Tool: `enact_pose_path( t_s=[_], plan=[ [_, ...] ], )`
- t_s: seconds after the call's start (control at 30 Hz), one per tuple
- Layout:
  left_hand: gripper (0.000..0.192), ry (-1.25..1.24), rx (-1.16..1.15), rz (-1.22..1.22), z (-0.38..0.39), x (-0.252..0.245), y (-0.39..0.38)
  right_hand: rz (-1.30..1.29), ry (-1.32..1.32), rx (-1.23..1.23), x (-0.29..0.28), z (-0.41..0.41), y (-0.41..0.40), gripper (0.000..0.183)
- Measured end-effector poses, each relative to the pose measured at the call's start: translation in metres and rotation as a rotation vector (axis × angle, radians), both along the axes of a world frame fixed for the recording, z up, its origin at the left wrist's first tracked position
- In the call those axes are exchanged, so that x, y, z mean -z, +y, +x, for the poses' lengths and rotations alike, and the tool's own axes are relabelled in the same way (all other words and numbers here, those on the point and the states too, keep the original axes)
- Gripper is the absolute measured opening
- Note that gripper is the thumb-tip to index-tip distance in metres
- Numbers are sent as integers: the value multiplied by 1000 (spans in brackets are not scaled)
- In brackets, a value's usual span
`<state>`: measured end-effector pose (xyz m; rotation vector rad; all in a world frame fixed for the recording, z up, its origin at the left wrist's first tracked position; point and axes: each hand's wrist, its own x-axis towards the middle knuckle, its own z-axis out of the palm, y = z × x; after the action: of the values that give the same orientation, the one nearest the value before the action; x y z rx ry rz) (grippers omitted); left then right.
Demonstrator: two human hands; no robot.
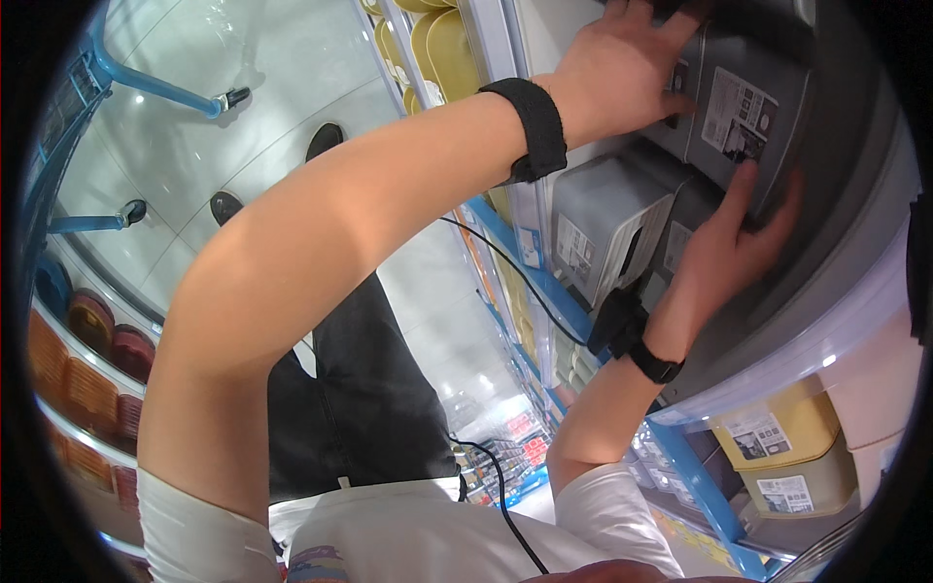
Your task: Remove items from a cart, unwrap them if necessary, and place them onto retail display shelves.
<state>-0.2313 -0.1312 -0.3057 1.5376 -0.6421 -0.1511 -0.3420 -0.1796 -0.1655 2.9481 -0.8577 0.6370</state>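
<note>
A dark grey storage box (783,102) with a printed label stands on the shelf at upper right. My right hand (729,248) grips its lower end, thumb on the labelled face and fingers around the side edge. Beside it is another dark grey box (656,138), partly covered by my left hand (619,73). The left thumb lies against the front of these boxes; the other fingers stretch to the top of the view, where shadow and the picture's rim hide their tips. A lighter grey box (601,211) with a slotted face sits below my left wrist.
Yellow containers (448,55) fill the neighbouring shelf, and a yellow box (776,423) sits at lower right. A blue wheeled cart (160,91) stands on the tiled floor at left, near shelves of brown baskets (91,386). A black cable (521,273) hangs by my right wrist.
</note>
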Motion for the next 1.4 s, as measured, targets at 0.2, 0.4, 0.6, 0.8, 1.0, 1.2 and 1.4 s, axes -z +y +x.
enact_pose_path(
  t_s=[0.2, 0.4, 0.6, 0.8, 1.0, 1.2, 1.4],
  plan=[
    [110, -291, -55, 21, -8, -16, 8, 78, -18, 38, 2, -61, 34, 47],
    [122, -253, 163, 112, 0, -11, 8, 9, 242, 66, 7, -100, 59, 59],
    [104, -187, 51, 17, -29, -14, 30, 179, 376, 158, 31, -113, 56, 83],
    [71, -135, 254, -2, -73, -1, 55, 201, 405, 180, 39, -119, 38, 88],
    [67, -62, 486, -2, -88, 3, 61, 210, 429, 157, 21, -115, 43, 75],
    [62, 15, 519, -64, -102, 8, 68, -115, 288, 119, -14, -125, 23, 58],
    [60, 22, 449, -64, -108, 5, 71, 60, 143, 333, -3, -120, 9, 72]
  ],
)
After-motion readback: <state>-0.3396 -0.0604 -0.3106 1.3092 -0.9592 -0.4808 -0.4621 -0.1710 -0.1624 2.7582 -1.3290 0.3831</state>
